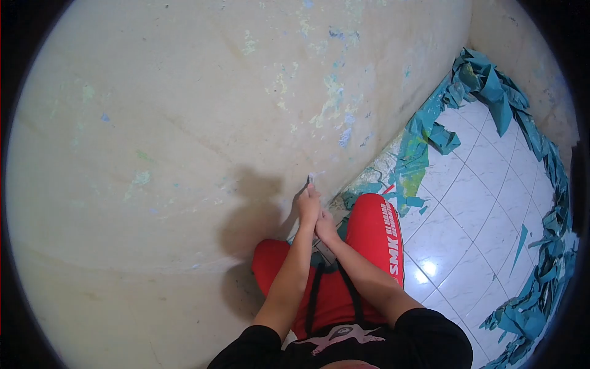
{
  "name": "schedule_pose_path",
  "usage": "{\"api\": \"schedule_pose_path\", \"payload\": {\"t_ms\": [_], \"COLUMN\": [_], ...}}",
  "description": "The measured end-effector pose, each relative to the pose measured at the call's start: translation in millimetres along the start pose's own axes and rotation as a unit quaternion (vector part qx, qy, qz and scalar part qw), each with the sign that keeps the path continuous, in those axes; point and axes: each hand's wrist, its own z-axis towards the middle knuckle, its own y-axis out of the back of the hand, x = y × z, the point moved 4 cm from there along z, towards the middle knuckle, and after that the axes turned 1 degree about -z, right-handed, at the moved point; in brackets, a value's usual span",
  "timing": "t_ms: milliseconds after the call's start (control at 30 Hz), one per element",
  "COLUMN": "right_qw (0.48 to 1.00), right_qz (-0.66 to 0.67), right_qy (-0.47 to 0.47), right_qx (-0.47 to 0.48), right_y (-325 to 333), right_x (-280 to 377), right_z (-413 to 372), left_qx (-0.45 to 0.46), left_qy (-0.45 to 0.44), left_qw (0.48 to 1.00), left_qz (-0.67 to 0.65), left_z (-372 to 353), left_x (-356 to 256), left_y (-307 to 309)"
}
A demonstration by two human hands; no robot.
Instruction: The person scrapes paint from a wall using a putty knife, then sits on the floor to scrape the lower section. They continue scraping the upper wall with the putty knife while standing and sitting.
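Both my left hand (308,206) and right hand (326,226) clench a slim grey-tipped tool (310,179); too steep pressure could gouge the patchy beige wall (184,111).

Between the knees of the red trousers (372,230), the left hand (309,207) covers most of a slim tool (310,179), its kind unclear; whether the right hand (326,226) grips it too is hidden. Below the trousers, the picture's edge cuts off the black shirt (433,335). Far right of them, the dark rim crops teal scraps (522,317) and an unidentifiable dark object (578,184).
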Motion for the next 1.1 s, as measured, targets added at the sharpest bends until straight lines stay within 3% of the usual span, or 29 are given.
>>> {"api": "schedule_pose_path", "payload": {"t_ms": [100,167,267,400,467,567,800,867,967,1100], "right_qw": [0.995,0.998,0.997,0.998,0.992,0.994,0.994,0.991,0.994,0.993], "right_qz": [-0.035,-0.055,-0.078,-0.067,-0.046,-0.017,-0.033,-0.054,-0.102,-0.107], "right_qy": [-0.087,-0.009,0.029,0.0,0.102,0.067,0.067,0.095,0.034,0.038], "right_qx": [0.046,0.006,-0.008,0.017,-0.052,-0.086,-0.082,-0.073,-0.026,-0.034], "right_y": [0.0,-0.8,-3.1,-14.3,-18.0,-11.8,17.9,6.6,0.2,2.0], "right_x": [8.0,-6.7,-18.6,-20.0,-11.8,-18.4,-1.8,-11.2,-14.0,1.1], "right_z": [-15.4,-4.2,4.4,0.5,1.6,28.5,27.9,18.2,1.1,-4.5], "left_qx": [-0.01,-0.009,-0.005,-0.01,0.027,0.075,0.039,0.02,0.007,-0.001], "left_qy": [0.04,0.05,0.057,0.045,0.014,-0.04,-0.05,0.035,0.053,0.051], "left_qw": [0.995,0.995,0.996,0.996,0.999,0.996,0.998,0.995,0.992,0.992], "left_qz": [-0.087,-0.083,-0.067,-0.076,-0.025,0.017,-0.021,-0.091,-0.111,-0.115], "left_z": [-16.3,-17.1,-17.3,-13.1,-5.6,15.4,5.8,-8.4,-15.5,-11.8], "left_x": [-5.6,-15.3,-17.8,-12.4,-15.2,-34.9,-48.4,-31.6,-8.1,-10.3], "left_y": [11.2,12.8,13.7,19.6,19.7,7.2,-9.7,-1.4,7.8,7.5]}}
